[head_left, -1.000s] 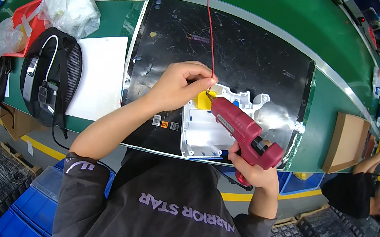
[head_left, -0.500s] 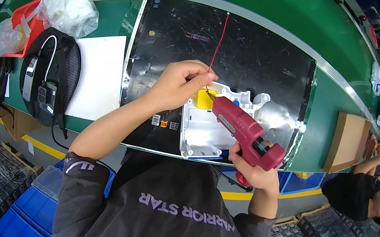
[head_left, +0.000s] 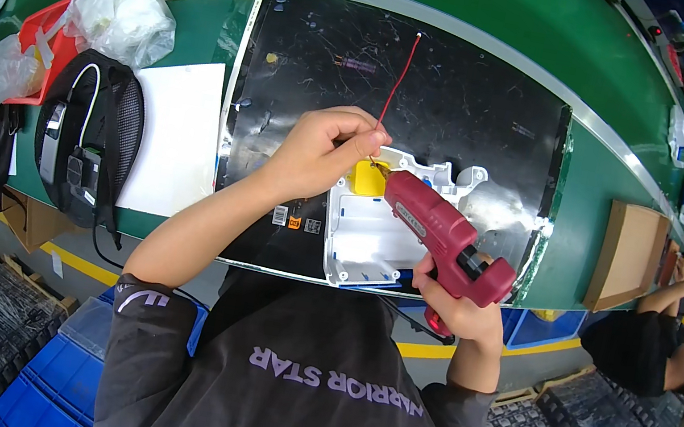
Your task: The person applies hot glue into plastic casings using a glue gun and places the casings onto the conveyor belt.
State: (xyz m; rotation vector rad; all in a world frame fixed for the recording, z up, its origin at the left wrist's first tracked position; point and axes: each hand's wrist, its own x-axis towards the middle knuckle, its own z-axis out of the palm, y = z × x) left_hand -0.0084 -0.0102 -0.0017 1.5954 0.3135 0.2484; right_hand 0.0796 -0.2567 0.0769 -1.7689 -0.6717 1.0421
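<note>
My left hand (head_left: 323, 154) pinches a thin red wire (head_left: 398, 85) between thumb and fingertips, just above a yellow part (head_left: 365, 179). The wire's free end stretches away over the black mat. In my right hand (head_left: 462, 308) is a dark red hot glue gun (head_left: 439, 225), fingers wrapped round its handle. The nozzle points at the yellow part, close to my left fingertips; whether it touches the wire I cannot tell. Under both hands lies a white plastic housing (head_left: 367, 234) with the yellow part in its upper left. The wire's lower end is partly hidden by my fingers.
A black mat (head_left: 314, 55) covers the green bench middle. To the left are white paper (head_left: 178, 136), a black mesh backpack (head_left: 92, 140) and a red bin (head_left: 46, 37) with plastic bags (head_left: 126, 15). At right stand a cardboard tray (head_left: 624, 256) and a co-worker in black (head_left: 632, 348).
The wire's free end has swung slightly to the right and nearer. The glue gun has shifted a touch to the right. My left hand stays nearly still.
</note>
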